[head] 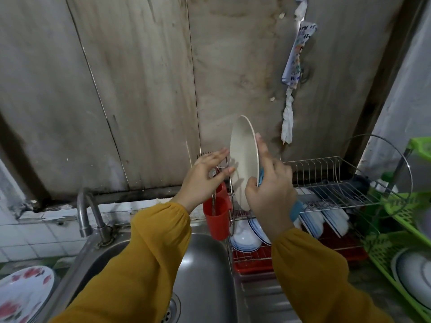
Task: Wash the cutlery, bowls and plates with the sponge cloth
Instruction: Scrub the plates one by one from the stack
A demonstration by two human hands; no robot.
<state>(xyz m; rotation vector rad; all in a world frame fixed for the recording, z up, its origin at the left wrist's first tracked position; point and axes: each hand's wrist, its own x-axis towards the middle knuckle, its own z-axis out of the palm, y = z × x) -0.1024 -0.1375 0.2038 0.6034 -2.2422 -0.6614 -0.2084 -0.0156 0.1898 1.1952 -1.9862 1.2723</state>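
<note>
The right hand [270, 190] is holding a cream plate [243, 159] upright on its edge above the dish rack [326, 183]. Its grip is closing over the lower rim and pinning a blue sponge cloth [261, 177] against the plate's back. The left hand [205, 178] is hovering just beside the plate's face, grip wide, fingers spread. Its thumb tip is perhaps touching the plate.
</note>
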